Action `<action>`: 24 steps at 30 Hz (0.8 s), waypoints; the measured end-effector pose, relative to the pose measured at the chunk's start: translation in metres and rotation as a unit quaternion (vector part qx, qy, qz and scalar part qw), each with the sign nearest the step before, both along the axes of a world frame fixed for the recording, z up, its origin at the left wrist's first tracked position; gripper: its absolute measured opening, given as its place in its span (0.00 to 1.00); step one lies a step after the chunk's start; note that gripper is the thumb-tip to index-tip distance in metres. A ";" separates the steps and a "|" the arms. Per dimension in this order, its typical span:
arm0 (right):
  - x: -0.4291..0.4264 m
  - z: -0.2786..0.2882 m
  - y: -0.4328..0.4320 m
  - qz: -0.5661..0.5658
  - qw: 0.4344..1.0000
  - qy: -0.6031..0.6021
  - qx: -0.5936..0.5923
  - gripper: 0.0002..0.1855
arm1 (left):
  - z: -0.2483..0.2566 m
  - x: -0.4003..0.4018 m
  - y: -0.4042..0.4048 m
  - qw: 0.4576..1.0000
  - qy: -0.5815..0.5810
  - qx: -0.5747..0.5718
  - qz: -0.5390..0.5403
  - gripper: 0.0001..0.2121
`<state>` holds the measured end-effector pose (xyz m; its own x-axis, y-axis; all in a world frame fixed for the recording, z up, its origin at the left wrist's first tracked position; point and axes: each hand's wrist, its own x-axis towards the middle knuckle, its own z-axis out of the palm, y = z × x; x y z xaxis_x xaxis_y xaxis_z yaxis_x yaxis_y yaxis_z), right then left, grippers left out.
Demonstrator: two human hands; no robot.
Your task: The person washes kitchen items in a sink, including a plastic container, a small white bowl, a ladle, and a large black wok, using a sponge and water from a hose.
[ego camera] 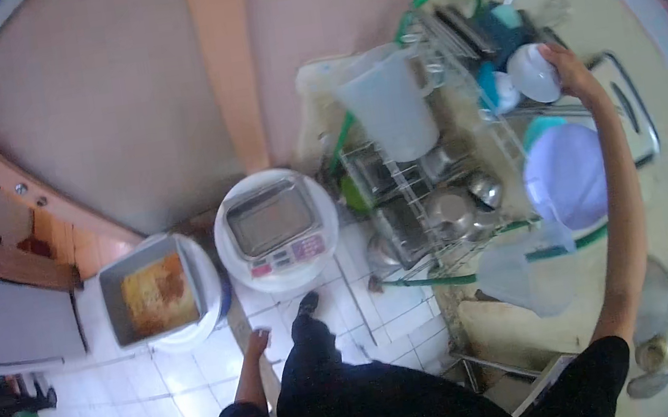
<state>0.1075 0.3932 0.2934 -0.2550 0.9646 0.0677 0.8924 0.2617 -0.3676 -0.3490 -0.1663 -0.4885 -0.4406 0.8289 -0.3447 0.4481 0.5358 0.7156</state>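
My right hand [572,71] is stretched out at the upper right and grips a small white bowl [533,75] by its side. The bowl is over the upper end of a wire dish rack [411,188], beside another white and blue item [504,92]. Below my right wrist sits a pale lavender plastic basin [563,176], partly hidden by my forearm. My left hand [255,342] hangs low over the tiled floor, near my leg. Something small and whitish shows at its fingertips, too blurred to name.
A digital scale [274,217] with a metal tray stands on a white round lid. Left of it, a grey tub [114,309] holds yellow and brown contents. The rack carries a translucent jug [394,110] and metal bowls [450,211]. A green hose [431,282] runs around it. A sink [507,389] lies below.
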 end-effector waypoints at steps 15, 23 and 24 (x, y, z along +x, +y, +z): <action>0.082 -0.123 0.110 0.059 0.974 -0.212 -0.057 0.17 | 0.067 0.007 0.111 0.933 -0.337 -0.121 -0.025 0.08; 0.005 -0.063 -0.030 0.027 0.904 -0.250 0.346 0.14 | 0.048 0.000 0.149 0.858 -0.402 -0.295 -0.120 0.12; -0.023 -0.031 -0.089 -0.046 0.929 0.014 0.366 0.13 | 0.046 -0.018 0.157 0.816 -0.466 -0.318 -0.123 0.13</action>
